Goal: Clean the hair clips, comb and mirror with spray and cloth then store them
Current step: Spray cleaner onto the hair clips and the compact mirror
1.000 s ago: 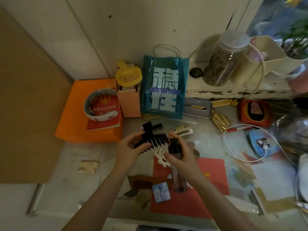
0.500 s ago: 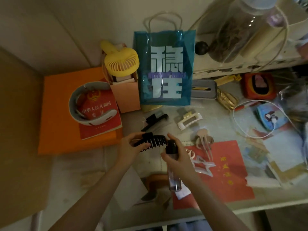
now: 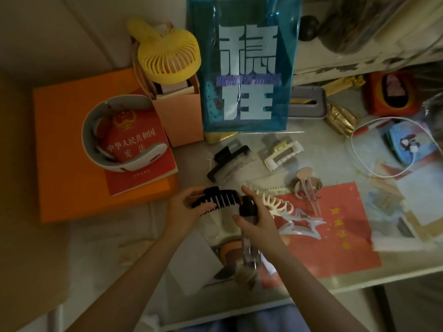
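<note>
My left hand (image 3: 183, 213) grips a black claw hair clip (image 3: 219, 200) above the table. My right hand (image 3: 260, 221) holds a clear spray bottle (image 3: 250, 245) with a black cap, its nozzle right beside the clip and my index finger on top. Lying on the table are a black-and-clear clip (image 3: 229, 162), a cream clip (image 3: 282, 155), a beige clip (image 3: 306, 182), a white ribbed clip (image 3: 278, 206) and a star-shaped clip (image 3: 303, 226). An orange comb (image 3: 231, 254) lies under the bottle. I see no mirror or cloth that I can name.
A blue transparent bag (image 3: 244, 68) stands at the back, with a yellow hand fan (image 3: 169, 53) in a pink box (image 3: 178, 116) to its left. An orange box (image 3: 72, 149) carries a red booklet (image 3: 140, 154). A white cable (image 3: 383, 144) loops at right.
The camera has tilted down and moved closer to the table, so more clips and the comb show. Both hands keep their hold on the black clip and spray bottle.
</note>
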Tool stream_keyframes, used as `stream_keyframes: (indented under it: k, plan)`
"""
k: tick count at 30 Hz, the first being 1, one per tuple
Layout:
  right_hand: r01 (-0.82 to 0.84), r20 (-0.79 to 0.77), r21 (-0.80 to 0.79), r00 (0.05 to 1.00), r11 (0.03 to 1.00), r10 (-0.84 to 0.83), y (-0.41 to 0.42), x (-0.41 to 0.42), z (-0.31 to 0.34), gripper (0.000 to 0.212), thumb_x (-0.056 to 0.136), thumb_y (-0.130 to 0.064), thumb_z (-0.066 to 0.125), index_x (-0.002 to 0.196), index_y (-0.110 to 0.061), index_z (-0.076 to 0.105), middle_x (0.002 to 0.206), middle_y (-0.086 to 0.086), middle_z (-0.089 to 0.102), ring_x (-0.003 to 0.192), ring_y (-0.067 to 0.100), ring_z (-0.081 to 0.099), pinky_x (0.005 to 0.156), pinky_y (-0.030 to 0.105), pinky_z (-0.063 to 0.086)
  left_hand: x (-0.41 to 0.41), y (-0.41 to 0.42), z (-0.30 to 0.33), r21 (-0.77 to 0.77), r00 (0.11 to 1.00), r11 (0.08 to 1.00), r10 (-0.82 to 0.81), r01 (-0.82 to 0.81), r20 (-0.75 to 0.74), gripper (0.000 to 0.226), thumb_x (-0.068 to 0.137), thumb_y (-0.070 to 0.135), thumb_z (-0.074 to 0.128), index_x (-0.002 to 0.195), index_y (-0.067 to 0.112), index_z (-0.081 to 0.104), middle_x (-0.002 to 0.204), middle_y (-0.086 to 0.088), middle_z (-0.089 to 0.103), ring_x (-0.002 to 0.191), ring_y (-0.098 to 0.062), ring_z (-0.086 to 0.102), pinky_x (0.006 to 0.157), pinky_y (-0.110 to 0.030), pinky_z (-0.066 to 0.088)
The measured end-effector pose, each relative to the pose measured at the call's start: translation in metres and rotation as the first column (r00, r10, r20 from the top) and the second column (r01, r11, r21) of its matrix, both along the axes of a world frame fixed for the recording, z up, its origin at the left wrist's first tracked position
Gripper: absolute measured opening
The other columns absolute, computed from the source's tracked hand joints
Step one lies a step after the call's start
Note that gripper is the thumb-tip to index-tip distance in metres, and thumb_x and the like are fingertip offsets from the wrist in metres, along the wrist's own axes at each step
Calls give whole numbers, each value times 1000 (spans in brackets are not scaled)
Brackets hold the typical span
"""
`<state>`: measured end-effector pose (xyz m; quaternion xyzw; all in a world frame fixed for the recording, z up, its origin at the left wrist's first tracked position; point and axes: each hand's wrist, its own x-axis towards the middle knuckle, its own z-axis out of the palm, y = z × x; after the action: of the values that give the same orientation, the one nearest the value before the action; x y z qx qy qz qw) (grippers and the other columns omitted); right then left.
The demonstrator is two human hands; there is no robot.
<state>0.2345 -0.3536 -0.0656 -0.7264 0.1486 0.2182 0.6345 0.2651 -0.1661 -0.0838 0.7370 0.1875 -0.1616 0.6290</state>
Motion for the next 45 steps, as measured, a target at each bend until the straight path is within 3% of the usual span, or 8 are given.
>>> stream_keyframes:
  k: [7, 12, 17, 23, 31, 34, 40, 45]
  plan:
    - [-24, -35, -9, 999, 1000, 24, 8, -6, -8, 63, 86, 0, 63, 138, -27, 40, 119, -14, 55, 102, -14, 54, 78, 5, 45, -11, 6, -14, -3, 999, 1000, 28, -28, -38, 36, 72, -1, 77, 104, 13, 68, 102, 1, 70, 91, -2, 67, 76, -15, 52]
    - [-19, -31, -49, 999, 999, 17, 13, -12, -17, 65, 85, 3, 62, 140, -23, 40, 123, -4, 54, 108, 0, 54, 83, 8, 45, -12, 9, -23, 6, 998, 1000, 10, -10, -56, 37, 72, 0, 78, 101, 19, 67, 103, 3, 70, 96, -8, 66, 82, -19, 53]
    - [-22, -18, -67, 1000, 998, 21, 17, -16, -22, 64, 85, 1, 63, 136, -29, 38, 125, -14, 49, 112, -12, 48, 86, 5, 42, -15, 11, -27, -3, 998, 1000, 14, -14, -58, 38, 72, 0, 78, 98, 24, 67, 104, 2, 70, 99, -11, 65, 87, -25, 53]
    - [-6, -1, -99, 1000, 995, 5, 19, -21, -25, 64, 84, -5, 64, 136, -32, 39, 125, -6, 53, 114, 6, 54, 87, 16, 47, -17, 12, -28, 82, 999, 996, -28, 31, -43, 38, 70, -1, 78, 94, 25, 65, 97, 9, 67, 91, -1, 62, 77, -14, 52]
    - [23, 14, -82, 1000, 996, -22, 17, -24, -11, 62, 86, 0, 63, 134, -30, 39, 117, -19, 52, 103, -17, 52, 83, 8, 46, -19, 10, -23, 80, 998, 996, -32, 37, -62, 37, 71, -2, 78, 98, 18, 64, 97, 8, 65, 89, 3, 59, 72, -7, 49]
    - [32, 15, -73, 999, 997, -31, 14, -26, -2, 62, 86, -4, 64, 136, -32, 39, 118, -19, 54, 103, -16, 53, 85, 9, 47, -18, 9, -19, 64, 998, 998, -25, 29, -60, 39, 72, 0, 78, 101, 19, 63, 96, 13, 62, 89, 4, 58, 71, -5, 47]
    - [79, 43, -84, 996, 993, -75, 3, -28, 14, 64, 86, -6, 65, 135, -36, 39, 120, -15, 57, 105, -12, 55, 82, 9, 46, -15, 3, -6, 140, 1000, 990, 3, 0, -22, 46, 73, 14, 80, 116, 17, 64, 122, 1, 59, 114, -12, 52, 98, -29, 44]
    - [141, 81, -91, 988, 986, -134, -13, -31, 34, 61, 86, -5, 64, 136, -32, 42, 110, -15, 57, 90, -8, 59, 76, 13, 50, -9, -19, 15, 149, 998, 989, -27, 20, 50, 43, 78, 16, 77, 118, 20, 63, 122, 4, 56, 118, -12, 49, 102, -34, 43]
